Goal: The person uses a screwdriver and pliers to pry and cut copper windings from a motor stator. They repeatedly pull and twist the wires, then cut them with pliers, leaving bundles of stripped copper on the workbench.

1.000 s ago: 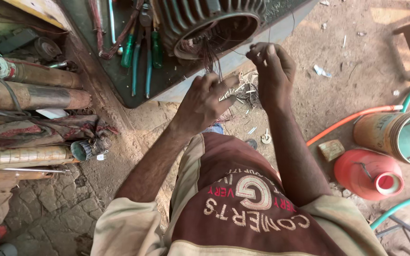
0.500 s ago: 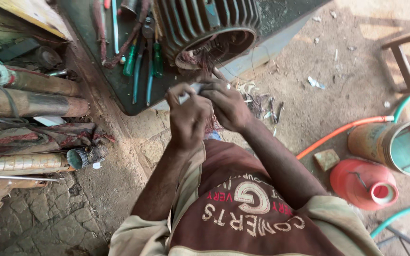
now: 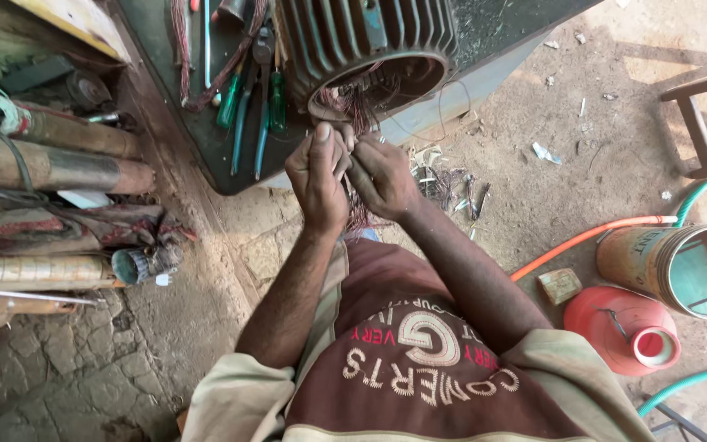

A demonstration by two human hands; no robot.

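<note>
Both hands (image 3: 353, 176) now together, nearer the motor's wires (image 3: 359, 102).

2 hands (image 3: 353, 172) pinching copper wires (image 3: 359, 102) below finned motor housing (image 3: 362, 41)

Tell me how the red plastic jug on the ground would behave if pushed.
The jug lies on its side, round-bodied, so it would probably roll. It looks like thin plastic, likely light unless filled; contents can't be seen. The rough dirt ground would likely stop it soon.

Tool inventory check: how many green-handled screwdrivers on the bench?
2. One green-handled screwdriver lies left of the teal pliers, the other right of them, beside the motor housing. More may be hidden above the frame edge.
</note>
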